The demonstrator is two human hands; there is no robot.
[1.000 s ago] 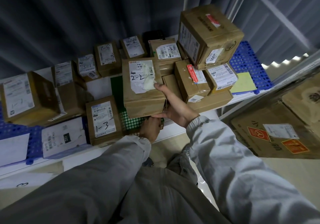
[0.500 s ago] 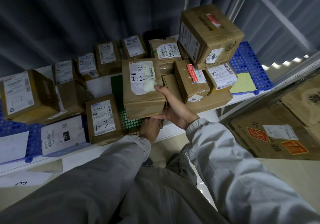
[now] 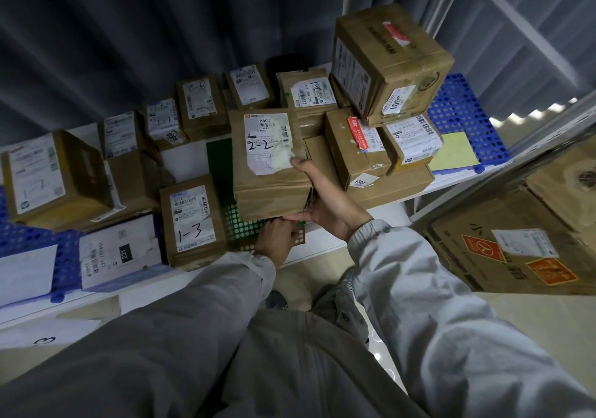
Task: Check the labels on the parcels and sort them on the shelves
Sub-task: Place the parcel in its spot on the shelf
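- Brown parcel (image 3: 269,172) was held above the white shelf (image 3: 451,182); its torn label read "P80" in print and "2-2" by hand.
- Right hand (image 3: 325,203) gripped the parcel's right edge, with the thumb on the label corner.
- Left hand (image 3: 279,240) was curled under the parcel's near bottom edge.
- Beside it to the left stood a parcel marked "1-3" (image 3: 192,220); a flat white package (image 3: 119,253) carried "231".
- A stack of boxes (image 3: 387,101) crowded the right side, one with a sticker reading "6001".
- Green perforated mat (image 3: 238,220) lay beneath the held parcel.
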